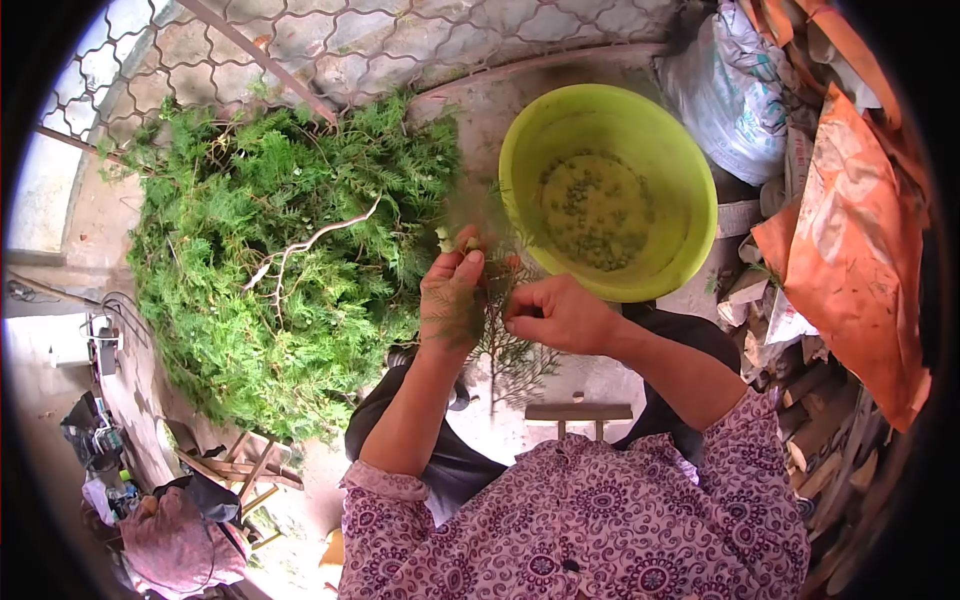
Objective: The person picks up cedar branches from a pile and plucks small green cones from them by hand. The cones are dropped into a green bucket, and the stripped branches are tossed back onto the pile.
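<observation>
A leafy green sprig (492, 335) hangs between my two hands, over the ground in front of my knees. My left hand (452, 300) is closed on its upper part, with small pale green pieces at the fingertips. Close by on the right, my right hand (560, 314) has its fingers curled in a pinch beside the sprig; what they hold, if anything, is too small to make out. Beyond it is a yellow-green tub (690, 225) with many small green cones (595, 210) on its bottom. A large heap of green branches (290, 260) lies to the left of my hands.
A wire mesh fence (370, 50) runs behind the heap. White sacks (735, 95), an orange sheet (850, 270) and stacked firewood (825, 430) line the right side. At the lower left are a wooden stool (250, 470) and a pink cloth (180, 545).
</observation>
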A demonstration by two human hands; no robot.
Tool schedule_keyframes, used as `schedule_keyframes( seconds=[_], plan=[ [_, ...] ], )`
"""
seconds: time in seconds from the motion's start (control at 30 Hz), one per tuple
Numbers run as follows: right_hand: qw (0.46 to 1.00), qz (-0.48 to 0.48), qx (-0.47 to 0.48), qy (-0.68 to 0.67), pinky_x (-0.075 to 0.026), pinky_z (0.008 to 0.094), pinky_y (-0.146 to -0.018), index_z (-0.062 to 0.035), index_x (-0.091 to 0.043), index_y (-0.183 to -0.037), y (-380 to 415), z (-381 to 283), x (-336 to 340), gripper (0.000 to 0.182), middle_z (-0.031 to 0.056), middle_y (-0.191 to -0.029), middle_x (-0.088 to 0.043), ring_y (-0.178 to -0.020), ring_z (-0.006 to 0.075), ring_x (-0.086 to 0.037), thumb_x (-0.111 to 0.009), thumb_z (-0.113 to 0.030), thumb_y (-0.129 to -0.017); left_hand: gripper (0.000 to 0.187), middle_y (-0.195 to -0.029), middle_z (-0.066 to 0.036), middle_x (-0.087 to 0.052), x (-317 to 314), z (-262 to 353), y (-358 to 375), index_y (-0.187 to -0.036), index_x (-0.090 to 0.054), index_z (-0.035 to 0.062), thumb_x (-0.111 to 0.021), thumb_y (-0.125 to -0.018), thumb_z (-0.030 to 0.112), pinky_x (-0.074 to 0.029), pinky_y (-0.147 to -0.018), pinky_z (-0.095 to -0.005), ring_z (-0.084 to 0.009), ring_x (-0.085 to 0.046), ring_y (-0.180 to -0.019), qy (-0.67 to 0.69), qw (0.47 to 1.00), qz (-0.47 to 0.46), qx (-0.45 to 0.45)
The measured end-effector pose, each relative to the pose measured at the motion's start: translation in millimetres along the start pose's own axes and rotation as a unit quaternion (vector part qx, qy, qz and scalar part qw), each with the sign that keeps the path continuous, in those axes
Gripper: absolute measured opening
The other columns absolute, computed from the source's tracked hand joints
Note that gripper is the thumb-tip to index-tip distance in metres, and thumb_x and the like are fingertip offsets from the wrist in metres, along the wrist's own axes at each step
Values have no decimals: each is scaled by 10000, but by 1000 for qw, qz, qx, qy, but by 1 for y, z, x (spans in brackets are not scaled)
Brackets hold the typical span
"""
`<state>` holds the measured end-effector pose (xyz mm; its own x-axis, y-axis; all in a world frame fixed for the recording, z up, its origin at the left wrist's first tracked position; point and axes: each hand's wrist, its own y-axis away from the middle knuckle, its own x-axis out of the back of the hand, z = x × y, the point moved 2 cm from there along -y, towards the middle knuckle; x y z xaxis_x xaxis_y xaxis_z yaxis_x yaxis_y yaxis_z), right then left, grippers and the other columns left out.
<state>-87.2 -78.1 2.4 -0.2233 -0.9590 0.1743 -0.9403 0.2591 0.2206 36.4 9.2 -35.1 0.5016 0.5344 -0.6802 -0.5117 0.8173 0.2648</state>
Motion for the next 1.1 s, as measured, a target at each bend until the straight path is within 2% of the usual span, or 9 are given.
schedule_keyframes(
  seconds=[0.07,0.2,0.27,0.37,0.6,0.7,0.77,0.9,1.1],
  plan=[
    [988,15,67,136,-390,229,-533,-15,-598,-774,2,-6,6,103,17,-611,-538,-558,73,-469,-611,-113,-749,288,-1068,-91,-551,-2,-2,2,-1149,-464,38,-489,-872,113,-503,-760,-358,-241,-589,-860,-15,1000,8,2],
    [984,124,30,121,-411,246,-546,-15,-600,-793,0,-16,27,137,53,-639,-544,-570,119,-502,-639,-128,-726,264,-1063,-84,-559,-1,-4,5,-1140,-480,33,-448,-893,120,-525,-700,-334,-185,-599,-802,-67,996,10,63],
    [968,181,117,126,-424,260,-559,-14,-589,-842,-2,-19,30,172,72,-692,-542,-602,144,-523,-648,-115,-715,264,-1050,-76,-562,-4,-7,6,-1144,-479,35,-433,-901,129,-525,-687,-335,-165,-588,-824,-82,994,-11,70],
    [951,185,169,182,-433,273,-578,-15,-574,-889,-5,-13,22,208,90,-751,-536,-626,158,-533,-645,-80,-705,261,-994,-65,-574,-7,-18,8,-1120,-492,14,-448,-893,135,-498,-754,-285,-148,-586,-844,-104,990,-32,94],
    [960,187,149,144,-439,302,-610,-23,-551,-939,-5,-8,24,258,108,-802,-532,-678,223,-544,-629,-41,-694,250,-976,-55,-576,-19,-11,15,-1107,-499,8,-433,-905,139,-481,-793,-290,-130,-581,-855,-137,984,-71,93],
    [940,180,180,226,-440,318,-619,-36,-544,-950,-5,-7,22,269,118,-821,-525,-711,260,-542,-618,-33,-691,243,-939,-46,-579,-11,-10,14,-1088,-509,4,-433,-907,147,-481,-783,-286,-121,-577,-840,-198,972,-80,96],
    [939,167,169,248,-437,342,-616,-55,-545,-923,-7,-5,21,247,117,-821,-511,-723,278,-539,-621,-41,-687,261,-967,-27,-581,-10,-10,14,-1103,-520,8,-421,-911,155,-457,-743,-240,-94,-554,-821,-212,965,-109,112],
    [930,132,163,301,-430,362,-606,-68,-541,-874,-4,-12,23,214,106,-804,-501,-715,280,-537,-635,-63,-683,209,-862,-32,-582,-21,-2,19,-1016,-538,-1,-442,-901,145,-482,-722,-259,-111,-576,-748,-169,967,-120,149],
    [940,97,136,299,-435,387,-597,-58,-523,-779,1,-7,28,194,108,-739,-513,-703,312,-542,-655,-125,-655,186,-720,-8,-568,-13,-2,20,-907,-579,5,-457,-894,144,-409,-548,-187,-62,-496,-578,-322,924,-147,146]
  ],
)
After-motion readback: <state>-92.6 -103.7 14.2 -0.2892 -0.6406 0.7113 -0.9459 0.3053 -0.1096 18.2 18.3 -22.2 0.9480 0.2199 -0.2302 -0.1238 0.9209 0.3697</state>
